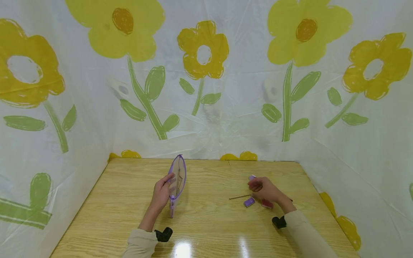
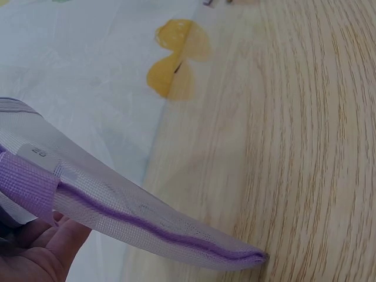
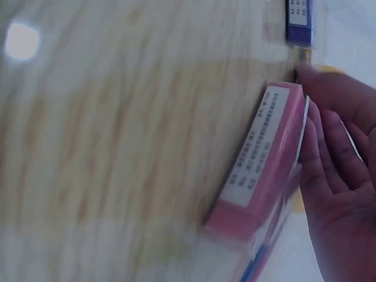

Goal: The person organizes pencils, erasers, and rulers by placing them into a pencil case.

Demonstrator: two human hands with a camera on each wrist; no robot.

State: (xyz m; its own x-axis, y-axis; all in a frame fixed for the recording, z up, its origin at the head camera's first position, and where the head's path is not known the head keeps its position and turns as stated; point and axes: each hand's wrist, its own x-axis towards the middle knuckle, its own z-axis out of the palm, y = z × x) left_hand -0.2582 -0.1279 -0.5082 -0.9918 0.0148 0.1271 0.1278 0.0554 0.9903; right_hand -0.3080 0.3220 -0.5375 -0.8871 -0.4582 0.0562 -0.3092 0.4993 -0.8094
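In the head view my left hand (image 1: 162,191) holds a see-through mesh pouch (image 1: 172,181) with purple edging upright above the table, its mouth spread apart. The left wrist view shows the pouch's purple seam (image 2: 158,232). My right hand (image 1: 266,190) is low over the table with fingers bent, among small boxes. A purple item (image 1: 252,177) shows just past its fingertips; whether they grip it is hidden. Near the hand lie a purple box (image 1: 249,202), a red-pink box (image 3: 252,164) with a white label and a thin brown stick (image 1: 239,197).
The wooden table (image 1: 206,229) meets a white flowered sheet (image 1: 226,107) at the back and sides. A blue strip (image 3: 252,271) shows beside the pink box in the right wrist view, which is blurred.
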